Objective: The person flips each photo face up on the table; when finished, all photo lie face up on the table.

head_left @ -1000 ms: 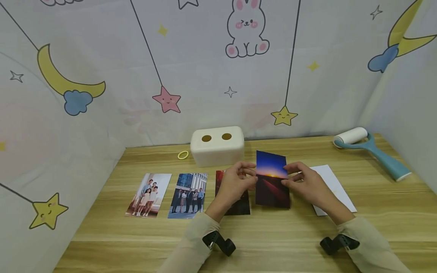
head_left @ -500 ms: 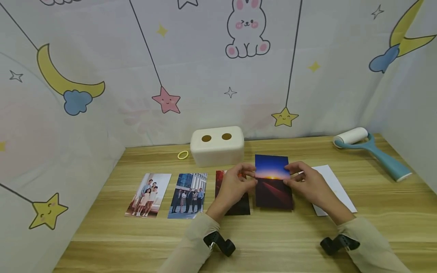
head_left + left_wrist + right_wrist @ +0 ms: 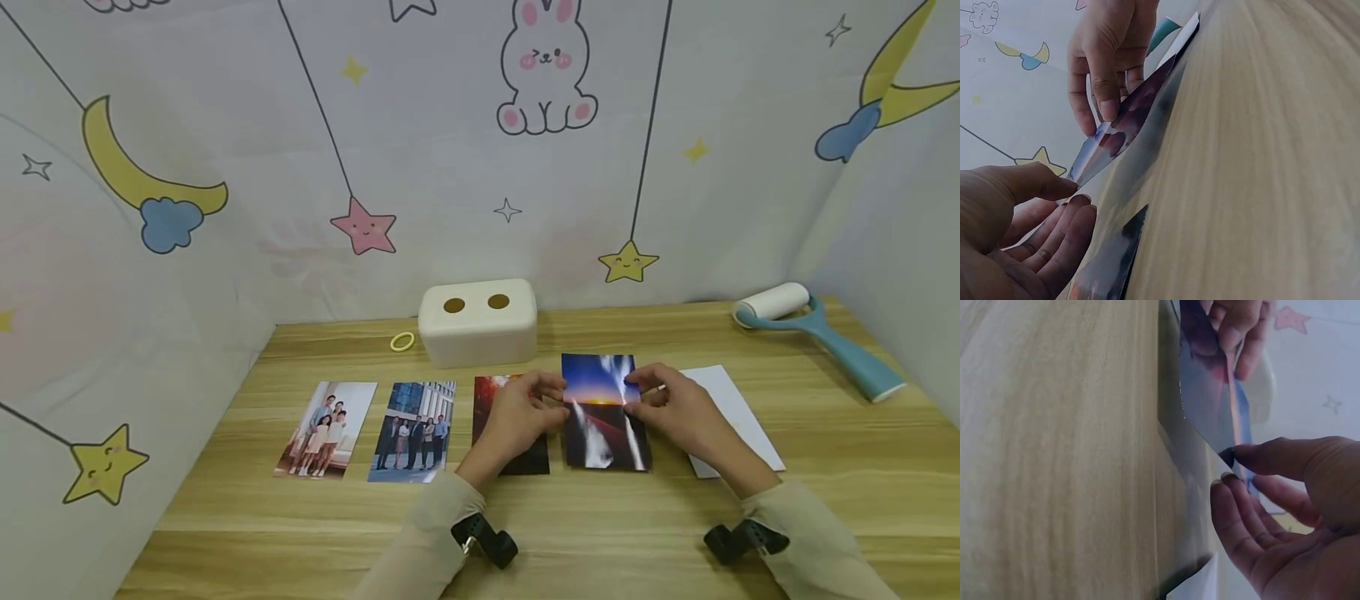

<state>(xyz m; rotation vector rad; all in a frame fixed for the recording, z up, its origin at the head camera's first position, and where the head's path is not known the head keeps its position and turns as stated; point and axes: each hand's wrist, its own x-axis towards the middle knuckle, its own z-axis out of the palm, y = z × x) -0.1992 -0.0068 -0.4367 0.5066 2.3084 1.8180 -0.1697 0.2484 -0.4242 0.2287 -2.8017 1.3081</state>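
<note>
In the head view, a glossy sunset photo [image 3: 603, 417] is held just above the table between both hands. My left hand [image 3: 517, 417] pinches its left edge between thumb and fingers. The opposite edge is pinched by my right hand [image 3: 678, 410]. White glare streaks cover part of the print. Both wrist views show the photo [image 3: 1138, 109] slightly bent and tilted, with a gap between it and the wood. Beneath my left hand lies a dark red photo [image 3: 491, 390], partly hidden. White-backed cards [image 3: 738, 417] lie beside my right forearm, partly covered by it.
A family photo [image 3: 326, 429] and an office group photo [image 3: 412, 432] lie in the row at left. Behind them stand a white box [image 3: 480, 333] with two holes and a yellow ring [image 3: 402, 342]. A blue-handled lint roller [image 3: 847, 350] lies back right.
Both hands have brought the sunset photo lower and a little nearer the person, tipping it flatter. Glare has appeared across it. The other photos lie where they were.
</note>
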